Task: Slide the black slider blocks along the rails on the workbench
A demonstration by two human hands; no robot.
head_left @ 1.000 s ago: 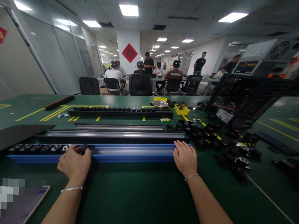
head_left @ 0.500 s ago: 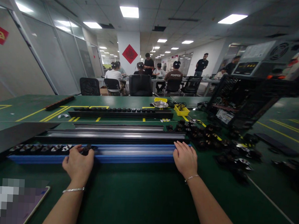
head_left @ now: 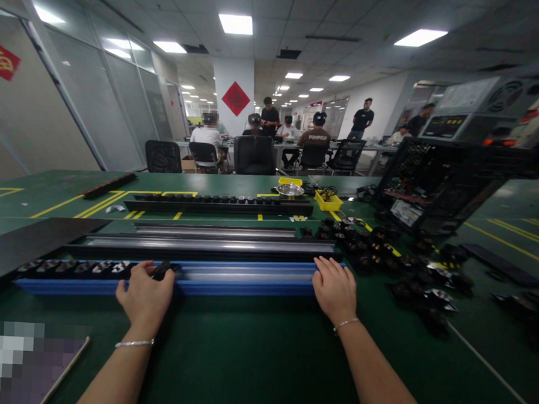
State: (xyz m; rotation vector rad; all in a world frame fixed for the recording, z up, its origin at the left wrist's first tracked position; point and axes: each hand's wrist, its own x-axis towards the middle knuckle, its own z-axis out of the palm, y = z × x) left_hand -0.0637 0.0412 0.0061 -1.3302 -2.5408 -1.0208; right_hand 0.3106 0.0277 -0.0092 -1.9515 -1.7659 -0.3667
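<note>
A long blue rail (head_left: 247, 290), open at the top, lies crosswise on the table in front of me. Several black modules with silver metal pieces (head_left: 85, 267) sit in a row in its left part; the right part shows a bare silvery floor. My left hand (head_left: 146, 289) is closed with thumb and fingers around a black socket module (head_left: 163, 270) at the channel, just right of that row. Its underside is hidden, so I cannot tell how deep it sits. At the rail's right end, my right hand (head_left: 336, 290) grips the blue rail, fingers over its far edge.
Black rails (head_left: 213, 245) lie behind the blue one, and a filled rail (head_left: 219, 208) is farther back. Loose black modules (head_left: 376, 244) are heaped at right, near an open computer case (head_left: 415, 185). A yellow tray (head_left: 328, 200) and metal dish (head_left: 290, 190) stand beyond. People sit behind.
My left hand and the black module in it have shifted slightly to the right along the rail. My right hand stays on the rail's right end.
</note>
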